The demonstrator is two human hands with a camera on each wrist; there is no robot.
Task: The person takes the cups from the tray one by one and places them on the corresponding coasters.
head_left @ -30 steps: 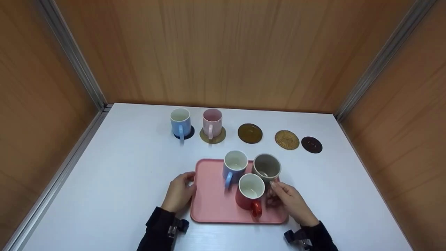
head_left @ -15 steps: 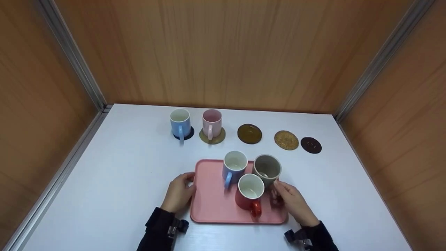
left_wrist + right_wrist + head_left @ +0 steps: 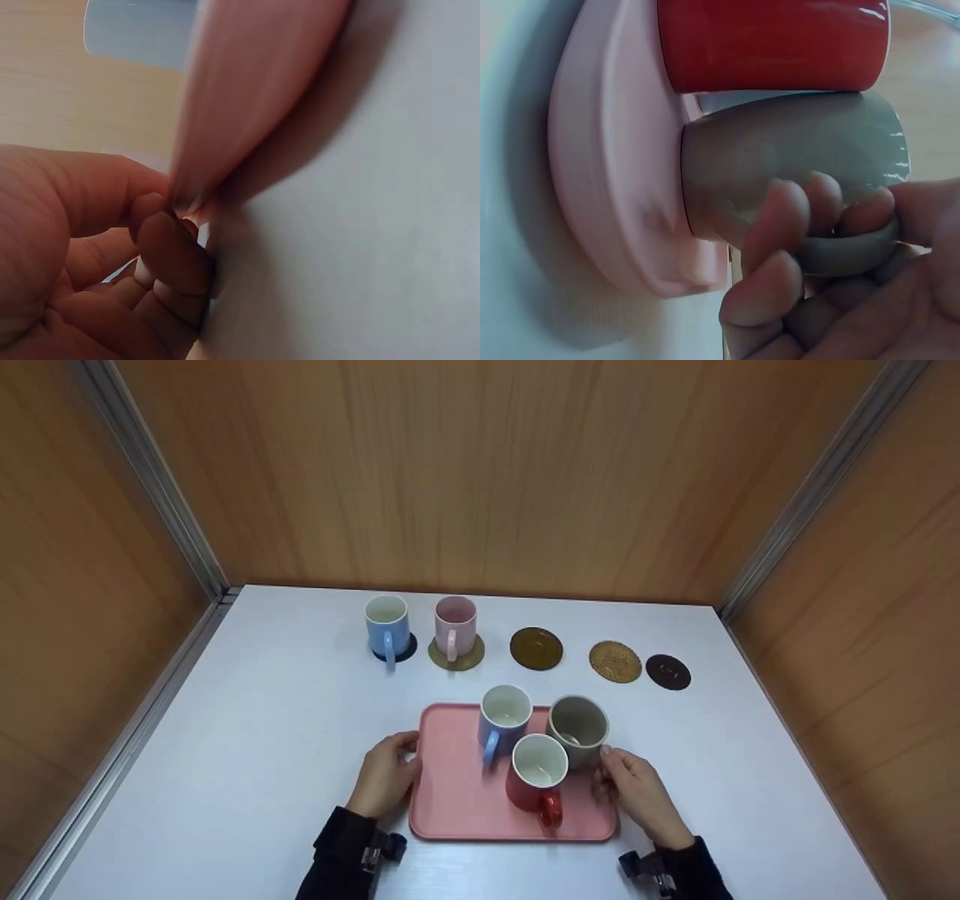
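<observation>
A pink tray (image 3: pixel 457 802) lies on the white table, its left rim pinched between thumb and fingers of my left hand (image 3: pixel 385 772). The left wrist view shows those fingers (image 3: pixel 172 255) at the tray's edge. On the tray's right half stand a blue mug (image 3: pixel 504 735), a red mug (image 3: pixel 525 791) and a grey mug (image 3: pixel 581 751), close together. My right hand (image 3: pixel 641 795) grips the grey mug by its handle (image 3: pixel 847 255), which points toward the right. In the right wrist view the grey mug's base is close over the tray.
Behind the tray, a light blue mug (image 3: pixel 388 630) stands on a dark coaster (image 3: pixel 409 649) and a pink mug (image 3: pixel 455 626) on a tan coaster (image 3: pixel 466 661). Farther right lie a brown coaster (image 3: pixel 536 649), a gold coaster (image 3: pixel 616 662) and a dark brown coaster (image 3: pixel 668 672). Wooden panels (image 3: pixel 480 472) enclose the table.
The grey mug has turned and shifted slightly right, its handle swinging outward with my right hand. My left hand and the tray stay in place.
</observation>
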